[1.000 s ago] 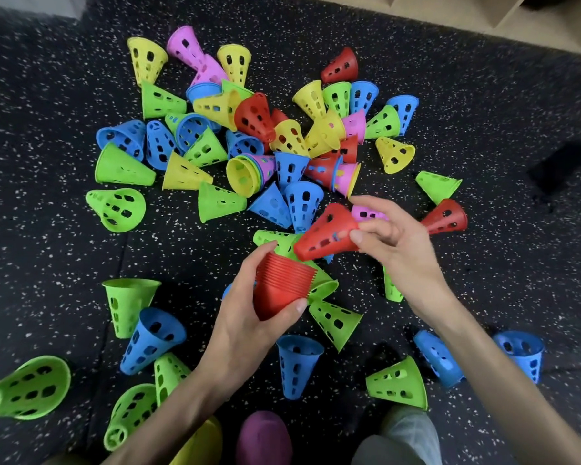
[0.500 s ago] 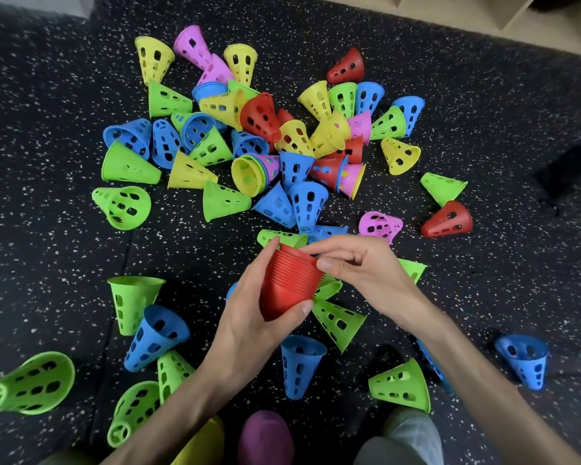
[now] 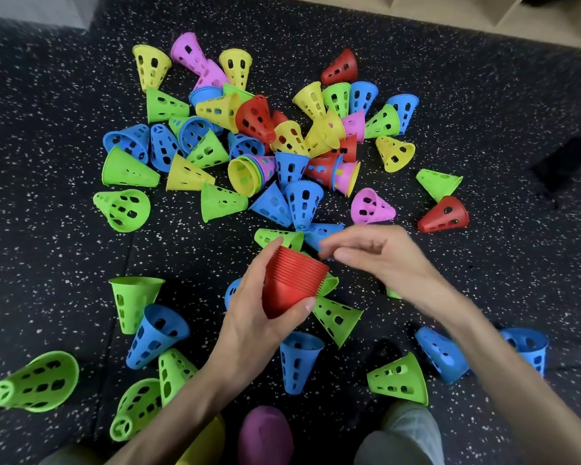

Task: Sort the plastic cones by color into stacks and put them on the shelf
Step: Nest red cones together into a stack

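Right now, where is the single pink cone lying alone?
In the head view, the pink cone lies on the floor right of centre, just beyond the right hand, left of a red cone.

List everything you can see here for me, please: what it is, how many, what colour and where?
red stack: one nested stack, red, held above the floor at centre
loose red cones: a few, red, one at right, one at the far edge, others in the pile
blue cones: many, blue, in the pile and scattered nearby
green cones: many, green, mostly at left and near the bottom
yellow cones: several, yellow, in the far pile
pink cones: a few, pink, in the pile and just beyond the hands
floor: one, black with white specks
left hand: grips the red stack
right hand: loosely curled, empty, beside the stack's rim
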Available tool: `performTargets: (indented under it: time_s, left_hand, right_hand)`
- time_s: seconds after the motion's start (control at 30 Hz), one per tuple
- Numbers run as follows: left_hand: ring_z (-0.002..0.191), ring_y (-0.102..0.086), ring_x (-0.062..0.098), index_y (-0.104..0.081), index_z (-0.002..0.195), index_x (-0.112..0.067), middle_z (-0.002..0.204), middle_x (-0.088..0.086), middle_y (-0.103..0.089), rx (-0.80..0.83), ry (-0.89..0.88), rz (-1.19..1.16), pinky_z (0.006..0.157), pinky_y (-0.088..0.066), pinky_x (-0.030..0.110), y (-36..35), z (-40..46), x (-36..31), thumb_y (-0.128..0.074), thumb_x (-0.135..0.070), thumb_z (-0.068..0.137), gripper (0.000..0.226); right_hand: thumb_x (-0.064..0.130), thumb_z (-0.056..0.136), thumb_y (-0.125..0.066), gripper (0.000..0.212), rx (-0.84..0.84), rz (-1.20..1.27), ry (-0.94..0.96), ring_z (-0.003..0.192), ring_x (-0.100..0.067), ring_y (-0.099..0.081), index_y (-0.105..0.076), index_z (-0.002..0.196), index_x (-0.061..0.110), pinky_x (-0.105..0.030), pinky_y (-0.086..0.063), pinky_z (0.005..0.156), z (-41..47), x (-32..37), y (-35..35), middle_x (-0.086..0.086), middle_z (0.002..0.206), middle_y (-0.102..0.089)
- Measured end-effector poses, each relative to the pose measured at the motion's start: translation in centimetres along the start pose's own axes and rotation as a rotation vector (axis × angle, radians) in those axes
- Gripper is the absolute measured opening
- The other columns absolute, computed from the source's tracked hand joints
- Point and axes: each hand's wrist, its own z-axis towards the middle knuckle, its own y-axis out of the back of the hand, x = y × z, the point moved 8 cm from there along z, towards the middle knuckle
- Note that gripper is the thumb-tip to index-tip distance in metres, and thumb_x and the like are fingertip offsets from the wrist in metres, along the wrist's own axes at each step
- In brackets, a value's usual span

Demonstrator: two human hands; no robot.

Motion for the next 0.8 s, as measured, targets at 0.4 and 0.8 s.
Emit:
performTargets:
  time_s: [0.4, 0.8]
  left_hand:
    - [0.120, -0.057, 0.006, -0.031, 0.149, -0.054, 0.134, -0.022, -0.051, 0.053, 0.050, -0.057, 0.090, -0.055, 0.019, -2.4, 0.3, 0.5, -0.078, -0.049, 0.075, 0.087]
    - [0.124, -0.057, 0.012, -0.029, 0.150, -0.055, 0.141, -0.014, -0.051, 0.062, 0.051, -0.028, 0.105, -0.052, 0.040, -2.7, 0.2, 1.0, -0.078, -0.052, 0.077, 0.088]
  right_hand:
    - [0.027, 0.094, -0.069, 0.036, -0.435, -0.821, -0.314, 0.151, -0.035, -0.017, -0.065, 0.128, 0.035, -0.056, -0.011, 0.124, -1.4, -9.9, 16.7, -0.013, 0.162, -0.028]
    - [0.001, 0.098, -0.060, 0.030, -0.692, -0.474, -0.300, 0.108, -0.021, -0.067, -0.070, 0.115, 0.024, -0.021, -0.053, 0.090, -1.8, -12.1, 18.3, -0.004, 0.123, -0.068]
